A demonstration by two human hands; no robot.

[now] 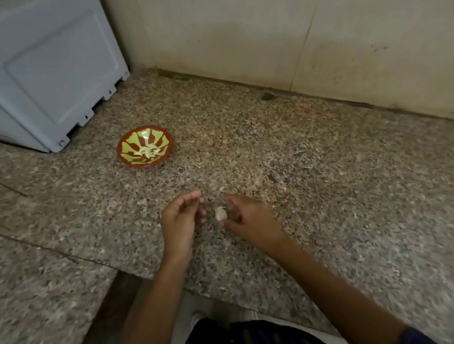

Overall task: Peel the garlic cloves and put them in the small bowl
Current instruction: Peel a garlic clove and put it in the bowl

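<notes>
Speckled granite counter (327, 164), brown and grey, seen from the head camera, the only view. Near the front edge, both hands close together, just above the stone. Right hand (250, 218): thumb and fingertips pinched on a pale garlic clove (220, 213), papery skin seemingly on, though too blurred to be sure. Left hand (180, 218): just beside the clove, not touching; fingers loosely curled, thumb and forefinger tip nearly meeting, nothing visible between them. Possibly a scrap of skin there, but cannot tell.

Further back and to the left, well apart from the hands: small bowl (145, 146), red rim, yellow-green pattern, a few pale pieces lying in the middle, most likely cloves already peeled. Behind the bowl, a white appliance (44, 71) against the tiled wall (238, 36).

Judged step: peeling under way, clove not ready for the bowl.

Risks from here:
- Clove slipping out of the pinch, being small, smooth and held only at the fingertips; then a roll toward the front edge and a drop to the floor.
- Bits of skin sticking to the clove and ending up in the bowl.
- Long reach to the bowl; a careless toss likely to bounce off the shallow rim.
</notes>
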